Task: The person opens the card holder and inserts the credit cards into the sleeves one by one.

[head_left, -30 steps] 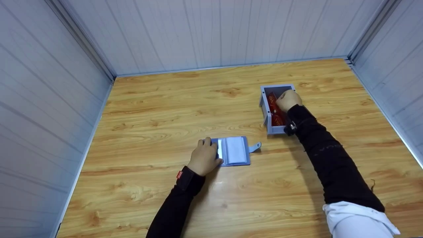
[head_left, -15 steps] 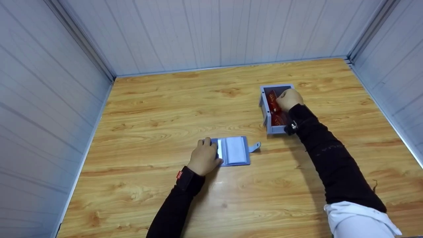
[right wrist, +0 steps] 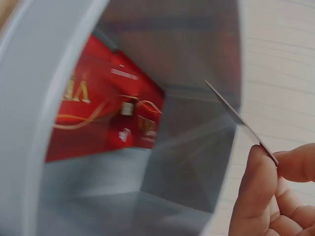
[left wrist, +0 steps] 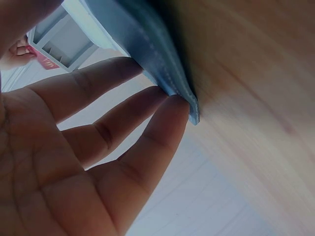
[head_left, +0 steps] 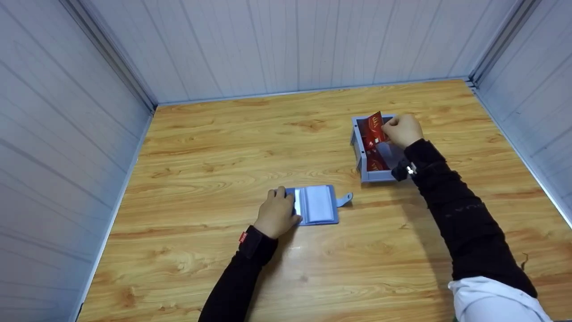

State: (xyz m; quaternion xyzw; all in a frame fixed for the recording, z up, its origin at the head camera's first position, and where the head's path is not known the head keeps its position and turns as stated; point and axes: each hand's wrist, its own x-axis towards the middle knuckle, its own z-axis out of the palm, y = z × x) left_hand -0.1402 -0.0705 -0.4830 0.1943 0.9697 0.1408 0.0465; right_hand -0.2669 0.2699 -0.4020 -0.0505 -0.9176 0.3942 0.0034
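Observation:
My right hand (head_left: 404,130) pinches a red card (head_left: 375,127) by its edge between thumb and fingers, above a grey plastic bin (head_left: 380,175). The right wrist view shows this card (right wrist: 241,121) nearly edge-on. More red cards (right wrist: 108,98) with gold lettering lie inside the bin. My left hand (head_left: 275,212) holds the left side of an open blue card holder (head_left: 319,203), fingers at its far and left edges, thumb near the front edge. In the left wrist view, the fingertips meet the edge of its cover (left wrist: 157,54). Clear sleeves show on the holder's right side.
The holder's strap (head_left: 345,199) with its snap sticks out to the right, toward the bin. Both stand on a wood-grain table (head_left: 223,147). White panel walls (head_left: 277,44) enclose the table at the back and on both sides.
My right hand has risen from inside the bin and moved slightly right and back, lifting the red card up past the bin's rim. The left hand and card holder have stayed put.

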